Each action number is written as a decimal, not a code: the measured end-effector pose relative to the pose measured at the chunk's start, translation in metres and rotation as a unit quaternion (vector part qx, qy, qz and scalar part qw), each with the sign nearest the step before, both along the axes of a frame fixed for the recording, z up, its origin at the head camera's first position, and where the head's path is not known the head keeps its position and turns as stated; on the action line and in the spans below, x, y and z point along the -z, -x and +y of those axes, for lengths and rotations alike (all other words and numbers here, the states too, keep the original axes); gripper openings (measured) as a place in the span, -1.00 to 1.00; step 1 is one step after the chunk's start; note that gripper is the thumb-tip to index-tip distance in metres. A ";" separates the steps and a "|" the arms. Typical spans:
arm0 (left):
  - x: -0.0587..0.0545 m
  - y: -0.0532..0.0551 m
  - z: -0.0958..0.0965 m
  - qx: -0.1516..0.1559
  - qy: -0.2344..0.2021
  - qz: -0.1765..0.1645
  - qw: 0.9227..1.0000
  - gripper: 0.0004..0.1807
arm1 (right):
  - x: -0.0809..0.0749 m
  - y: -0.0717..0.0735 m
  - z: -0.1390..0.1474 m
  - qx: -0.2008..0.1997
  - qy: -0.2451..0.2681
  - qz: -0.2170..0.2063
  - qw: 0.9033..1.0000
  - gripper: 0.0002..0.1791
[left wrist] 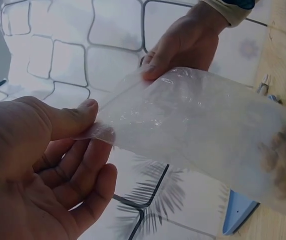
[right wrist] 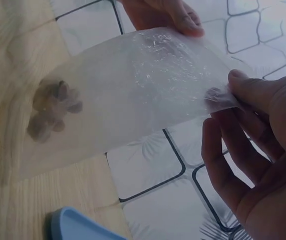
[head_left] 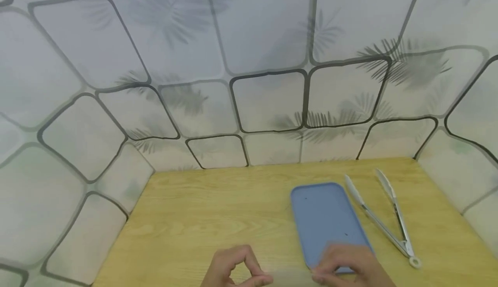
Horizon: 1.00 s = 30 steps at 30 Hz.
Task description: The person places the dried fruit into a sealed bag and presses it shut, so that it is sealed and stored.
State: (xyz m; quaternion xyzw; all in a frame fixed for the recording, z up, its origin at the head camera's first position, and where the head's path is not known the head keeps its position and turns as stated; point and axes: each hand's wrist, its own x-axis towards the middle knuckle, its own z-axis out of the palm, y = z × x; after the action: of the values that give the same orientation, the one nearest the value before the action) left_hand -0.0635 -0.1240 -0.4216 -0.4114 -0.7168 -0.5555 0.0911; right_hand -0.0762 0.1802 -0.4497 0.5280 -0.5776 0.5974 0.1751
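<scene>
A clear plastic bag (left wrist: 183, 120) hangs between both hands, with several brown lumps (right wrist: 52, 107) gathered at its bottom; what they are I cannot tell. My left hand (head_left: 237, 267) pinches one top corner between thumb and forefinger, its other fingers loosely bent. The opposite top corner is pinched by my right hand (head_left: 350, 263), seen close in the right wrist view. In the head view only a faint strip of the bag shows between the hands at the bottom edge. Part of the blue tray (head_left: 327, 218) lies behind my right hand.
Metal tongs (head_left: 400, 226) lie spread on the wooden table (head_left: 194, 218), right of the tray. A few small dark specks dot the tray. Patterned walls (head_left: 268, 101) rise at the back and on both sides of the table.
</scene>
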 end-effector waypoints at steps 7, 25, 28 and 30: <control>-0.008 -0.016 -0.011 0.003 -0.001 -0.089 0.996 -0.77 | 0.008 -0.009 0.004 -0.010 0.013 -0.029 0.999 -0.63; 0.027 0.044 -0.013 -0.075 0.019 -0.180 0.981 -0.85 | 0.018 0.026 -0.007 0.212 -0.094 -0.199 0.952 -0.72; 0.037 0.066 -0.012 -0.098 0.032 -0.163 0.981 -0.90 | 0.021 0.045 -0.006 0.239 -0.132 -0.245 0.930 -0.85; 0.042 0.080 -0.013 -0.114 0.043 -0.172 0.977 -0.92 | 0.023 0.059 -0.005 0.247 -0.159 -0.272 0.916 -0.93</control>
State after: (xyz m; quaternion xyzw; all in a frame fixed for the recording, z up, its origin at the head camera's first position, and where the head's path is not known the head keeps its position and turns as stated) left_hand -0.1439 -0.1366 -0.4640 -0.2281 -0.7874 -0.5725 0.0113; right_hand -0.1351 0.1754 -0.4730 0.2068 -0.8023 0.5561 0.0665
